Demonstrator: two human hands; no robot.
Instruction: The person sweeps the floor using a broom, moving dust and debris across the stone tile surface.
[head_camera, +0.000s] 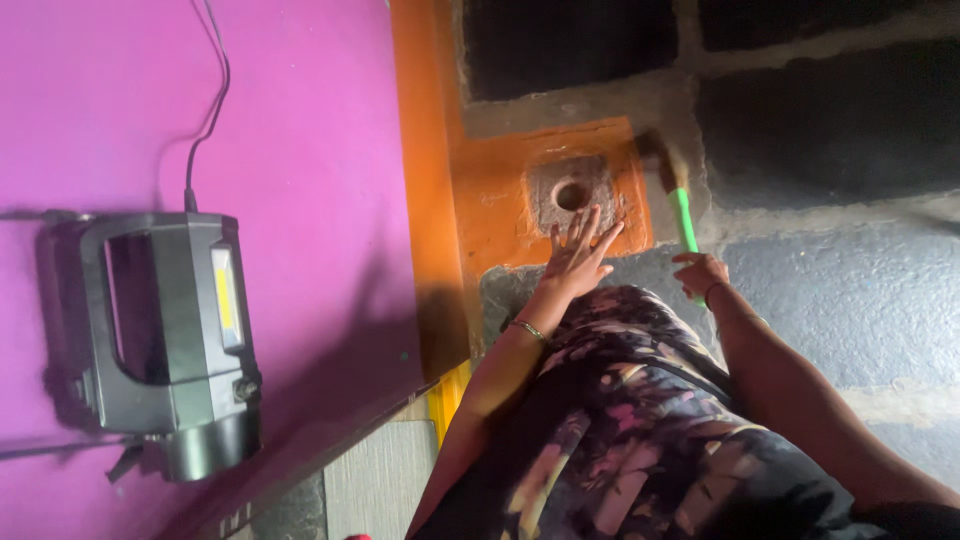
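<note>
Two bare hands reach toward the middle of the frame, seen from a camera on the person's head. The left hand (578, 250), centre of the frame, lies with fingers spread apart and flat against an orange-painted patch (500, 200) of wall, holding nothing. A thin bracelet (528, 329) circles its wrist. Just above the fingertips is a small round hole (571, 194) set in a bare grey square of mortar. The right hand (699, 274), a little to the right, is clamped around the green handle of a paintbrush (682, 215). The brush points up the frame, and its blurred bristles meet the right edge of the orange patch, just beside the hole. Dark grey stone blocks (830, 120) with pale mortar joints fill the upper right. An orange band (420, 130) runs down the centre, dividing the stone from a bright magenta surface (300, 150) that fills the left half. On that surface, at lower left, sits a black portable lamp (165, 340) with a large handle and a yellow light strip; a thin black cord (205, 110) runs from it toward the top edge. Patterned dark clothing (640, 430) fills the lower centre.
</note>
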